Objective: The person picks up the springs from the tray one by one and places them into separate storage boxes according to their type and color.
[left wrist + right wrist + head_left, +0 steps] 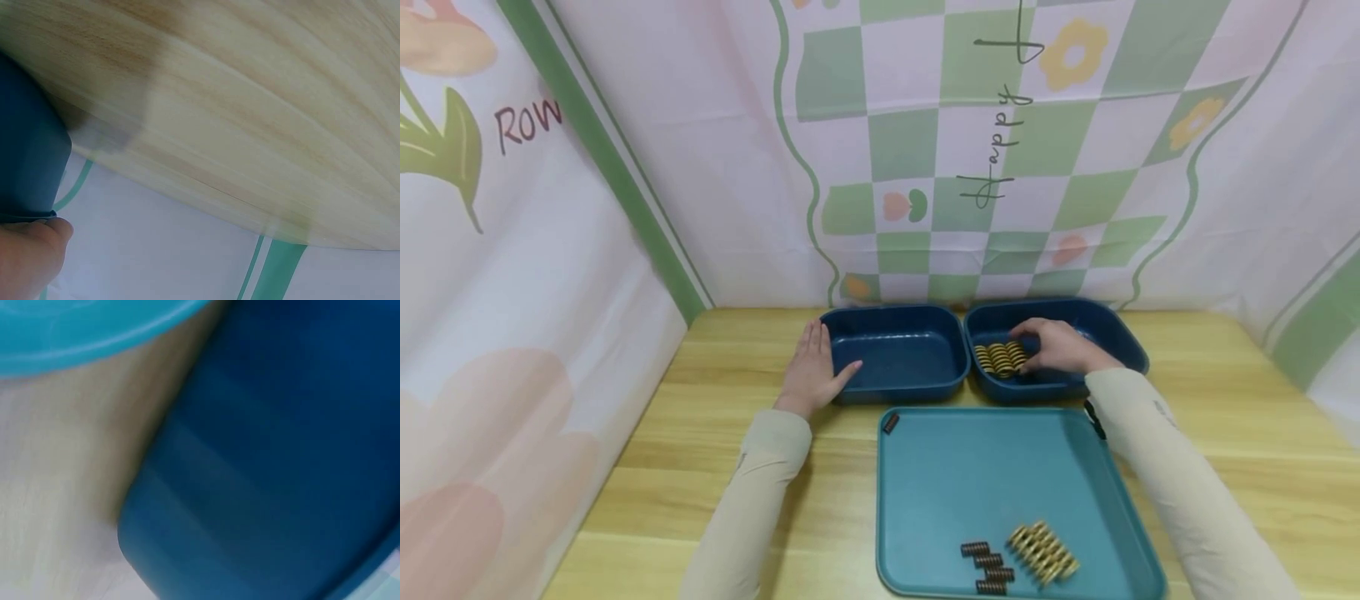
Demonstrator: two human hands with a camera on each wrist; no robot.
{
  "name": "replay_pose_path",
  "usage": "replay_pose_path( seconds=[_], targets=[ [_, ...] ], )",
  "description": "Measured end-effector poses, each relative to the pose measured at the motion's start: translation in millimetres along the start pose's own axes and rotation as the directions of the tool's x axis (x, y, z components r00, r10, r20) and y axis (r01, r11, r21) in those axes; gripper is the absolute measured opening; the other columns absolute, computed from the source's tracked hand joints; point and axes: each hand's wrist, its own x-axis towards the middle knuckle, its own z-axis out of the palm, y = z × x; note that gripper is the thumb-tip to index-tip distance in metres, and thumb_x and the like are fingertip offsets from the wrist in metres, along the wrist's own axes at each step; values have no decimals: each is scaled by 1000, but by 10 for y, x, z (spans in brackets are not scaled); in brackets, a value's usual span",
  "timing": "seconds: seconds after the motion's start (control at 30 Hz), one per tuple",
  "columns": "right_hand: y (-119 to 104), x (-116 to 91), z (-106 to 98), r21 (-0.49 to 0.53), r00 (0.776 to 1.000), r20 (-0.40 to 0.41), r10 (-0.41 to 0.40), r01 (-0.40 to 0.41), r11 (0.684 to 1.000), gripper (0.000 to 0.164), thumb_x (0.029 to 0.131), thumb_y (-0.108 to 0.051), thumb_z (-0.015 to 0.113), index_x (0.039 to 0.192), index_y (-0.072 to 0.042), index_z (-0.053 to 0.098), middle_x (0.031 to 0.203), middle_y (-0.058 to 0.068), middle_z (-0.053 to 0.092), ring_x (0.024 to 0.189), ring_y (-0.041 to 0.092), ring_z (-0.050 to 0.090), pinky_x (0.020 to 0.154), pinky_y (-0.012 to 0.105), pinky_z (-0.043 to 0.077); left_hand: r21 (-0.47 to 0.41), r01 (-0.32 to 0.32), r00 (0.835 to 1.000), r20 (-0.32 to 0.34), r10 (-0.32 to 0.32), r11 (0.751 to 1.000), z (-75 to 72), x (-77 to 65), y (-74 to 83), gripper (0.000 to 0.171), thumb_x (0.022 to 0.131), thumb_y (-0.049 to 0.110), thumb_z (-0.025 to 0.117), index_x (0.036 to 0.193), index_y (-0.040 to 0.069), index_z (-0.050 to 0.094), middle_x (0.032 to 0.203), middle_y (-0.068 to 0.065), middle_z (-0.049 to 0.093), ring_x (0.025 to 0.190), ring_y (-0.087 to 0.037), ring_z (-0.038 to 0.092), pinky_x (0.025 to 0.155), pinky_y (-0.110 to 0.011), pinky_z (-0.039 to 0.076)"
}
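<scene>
Gold ridged coils (pixel 997 359) in a dark-blue rectangular bin (pixel 1013 392) appear mid-arrangement at a right hand (pixel 1056 345), its hold unclear, seemingly calling for gentle alignment, the left hand's (pixel 809 372) fingers together, thumb apart.

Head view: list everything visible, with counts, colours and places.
Table: one, pale wood, underneath.
Left bin, right bin: two, dark blue, adjacent.
Tray: one, teal, before bins.
Dark coils: five, brown, tray (one far left, four near).
Shiny coils: count unclear, gold, tray's near edge.
Striped coils: count unclear, gold and black, right bin.
Cloth: count unclear, white and green, around table.
Unclear item: one, black, right wrist.
Sleeves: two, beige, both arms.
Left hand: one, bare, left bin's rim.
Right hand: one, bare, at striped coils.
</scene>
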Motion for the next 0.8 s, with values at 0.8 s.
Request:
replay_pose_path(
  seconds=[0.8],
  targets=[
    [-479, -604, -62, 455, 974, -68, -216, 223, 862, 59, 78, -9, 79, 129, 5, 52, 132, 24, 51, 121, 3, 49, 95, 13, 40, -14, -4, 1000, -5, 4, 1000, -15, -23, 15, 91, 97, 61, 30, 146, -13, 12, 154, -27, 7, 144, -36, 2, 117, -39, 5]
  ],
)
